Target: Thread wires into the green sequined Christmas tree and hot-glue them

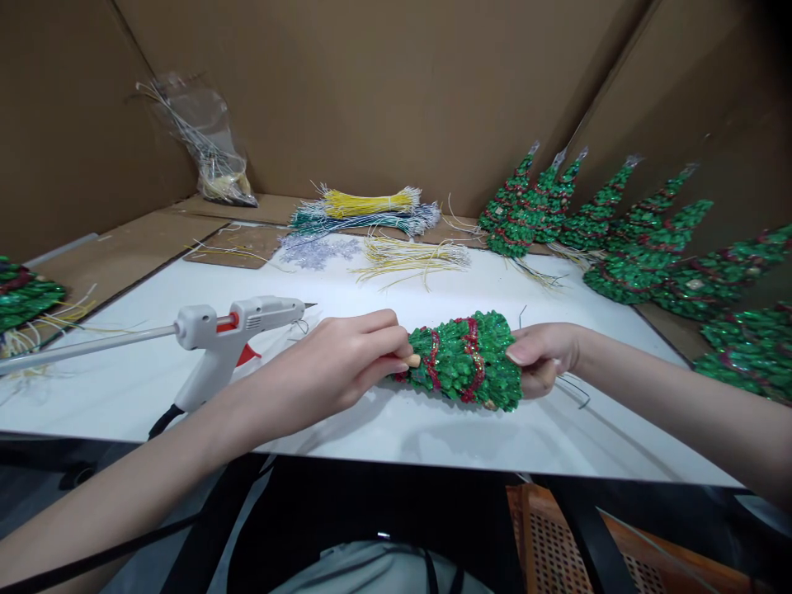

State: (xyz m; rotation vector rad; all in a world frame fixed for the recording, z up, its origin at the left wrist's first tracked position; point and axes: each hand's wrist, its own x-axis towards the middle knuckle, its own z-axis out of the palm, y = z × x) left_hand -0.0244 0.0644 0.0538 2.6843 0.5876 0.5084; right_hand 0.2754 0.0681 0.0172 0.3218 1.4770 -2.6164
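Observation:
A glittery green Christmas tree ornament (pixel 451 360) with red garland bands lies on its side between my hands, just over the white tabletop. My left hand (pixel 371 351) is closed around its narrow end, and the tip itself is hidden by the fingers. At the wide base, my right hand (pixel 541 355) grips from the right, its fingers partly out of sight behind the base. Thin dark wires (pixel 575 389) stick out near the right hand. To the left of my left hand stands a white hot glue gun (pixel 216 338) with a red trigger and a long glue stick.
Several similar trees (pixel 643 239) line the right side, and another tree (pixel 30 293) sits at the far left. Bundled yellow and green wires (pixel 371 206), loose yellow-white wires (pixel 414 257) and small clear pieces (pixel 322 250) lie behind. A plastic bag (pixel 216 148) leans against the cardboard wall (pixel 384 91).

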